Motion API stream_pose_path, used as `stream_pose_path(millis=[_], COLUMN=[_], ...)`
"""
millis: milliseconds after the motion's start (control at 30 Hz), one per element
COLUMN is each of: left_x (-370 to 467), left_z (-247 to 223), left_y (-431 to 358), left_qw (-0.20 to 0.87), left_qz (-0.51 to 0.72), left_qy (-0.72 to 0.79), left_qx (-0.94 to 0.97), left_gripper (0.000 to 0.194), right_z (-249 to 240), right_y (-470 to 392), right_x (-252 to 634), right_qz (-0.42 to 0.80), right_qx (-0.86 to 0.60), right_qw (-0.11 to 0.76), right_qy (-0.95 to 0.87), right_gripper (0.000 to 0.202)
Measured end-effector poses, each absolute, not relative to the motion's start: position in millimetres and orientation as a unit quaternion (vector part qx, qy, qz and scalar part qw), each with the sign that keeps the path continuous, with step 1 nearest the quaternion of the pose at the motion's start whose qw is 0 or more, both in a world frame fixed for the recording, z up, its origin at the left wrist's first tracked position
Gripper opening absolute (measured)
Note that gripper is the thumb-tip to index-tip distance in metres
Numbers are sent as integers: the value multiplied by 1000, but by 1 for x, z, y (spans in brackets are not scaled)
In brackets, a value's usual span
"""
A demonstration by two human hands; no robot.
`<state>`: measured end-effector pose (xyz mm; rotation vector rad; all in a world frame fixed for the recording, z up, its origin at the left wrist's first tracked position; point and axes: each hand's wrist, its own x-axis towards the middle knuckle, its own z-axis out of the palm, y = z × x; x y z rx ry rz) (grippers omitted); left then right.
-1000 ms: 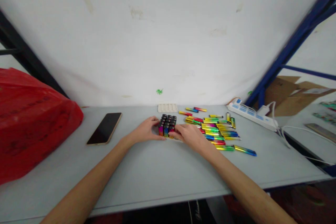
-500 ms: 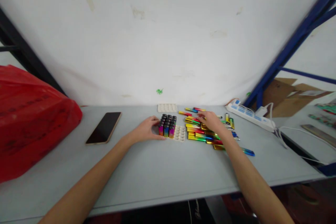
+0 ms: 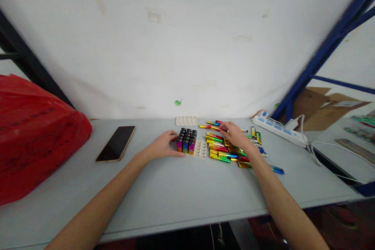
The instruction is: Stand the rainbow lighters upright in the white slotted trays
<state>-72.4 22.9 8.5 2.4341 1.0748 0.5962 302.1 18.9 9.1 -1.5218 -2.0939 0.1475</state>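
Note:
Several shiny multicoloured lighters with black tops (image 3: 185, 145) stand upright in the left part of a white tray with round holes (image 3: 200, 149). My left hand (image 3: 164, 145) is at their left side, thumb and fingers spread around the near and far corners of the group. To the right lies a loose heap of shiny coloured lighters (image 3: 218, 146). Over the back of that heap is my right hand (image 3: 233, 133), its fingertips pinched on the end of a yellow and red lighter (image 3: 216, 129) that points left. Part of the heap is hidden beneath the hand and forearm.
Another white tray (image 3: 186, 120) lies by the wall. A black phone (image 3: 116, 143) is on the left, beside a large red bag (image 3: 41, 136). At the right are a white power strip (image 3: 279, 128) with cables, a blue frame (image 3: 316, 60) and a cardboard box (image 3: 328, 109).
My right hand has shifted slightly, and a yellow and red lighter now shows at its fingertips. Some lighters in the heap have moved a little. The left hand has stayed in place.

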Motion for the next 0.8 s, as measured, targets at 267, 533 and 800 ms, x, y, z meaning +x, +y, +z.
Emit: stream_pose_path(millis=[267, 533, 800], left_x=[-72, -76, -78], left_z=[8, 13, 14], left_y=[24, 25, 27], left_qw=[209, 239, 253], left_qz=[232, 206, 204], left_qy=[385, 387, 377], left_qx=[869, 867, 868], left_gripper=[65, 66, 68], right_z=[25, 23, 18], right_y=[6, -4, -15], right_x=[287, 242, 207], right_qz=[230, 433, 439], right_qx=[-533, -451, -453], right_qw=[427, 485, 446], right_qy=[-693, -611, -635], right_gripper=[48, 53, 52])
